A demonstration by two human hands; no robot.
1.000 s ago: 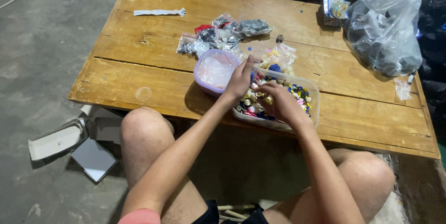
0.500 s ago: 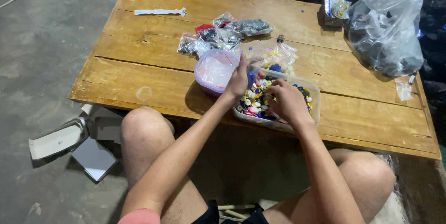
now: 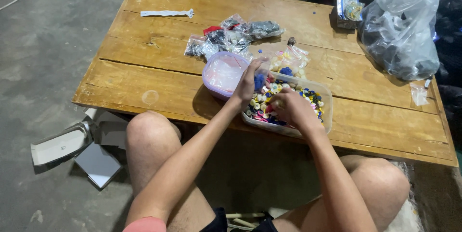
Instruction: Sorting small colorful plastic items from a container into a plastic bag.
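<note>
The clear rectangular plastic tub (image 3: 325,98) sits on the near edge of the worn wooden plank table (image 3: 159,68), filled with small round multicoloured plastic pieces (image 3: 262,107) resembling buttons or caps. These pieces are judged light, rigid and smooth, so they slip easily; they are best taken singly by pinching across the rim between thumb and fingertip, or scooped in a loose cupped palm. The left hand (image 3: 249,82) is raised at the tub's left end, fingers curled around a small blue piece (image 3: 259,81) in a closed pinch. The right hand (image 3: 291,109) lies palm-down in the pieces, fingers bent; whether it has hold of anything cannot be told. A round pale-lilac plastic bowl (image 3: 223,74) stands touching the tub on its left, with small clear plastic bags of sorted pieces (image 3: 226,39) just behind. Compared with half a second ago, the left hand has lifted slightly with the blue piece, while the right hand has shifted left, deeper into the tub.
</note>
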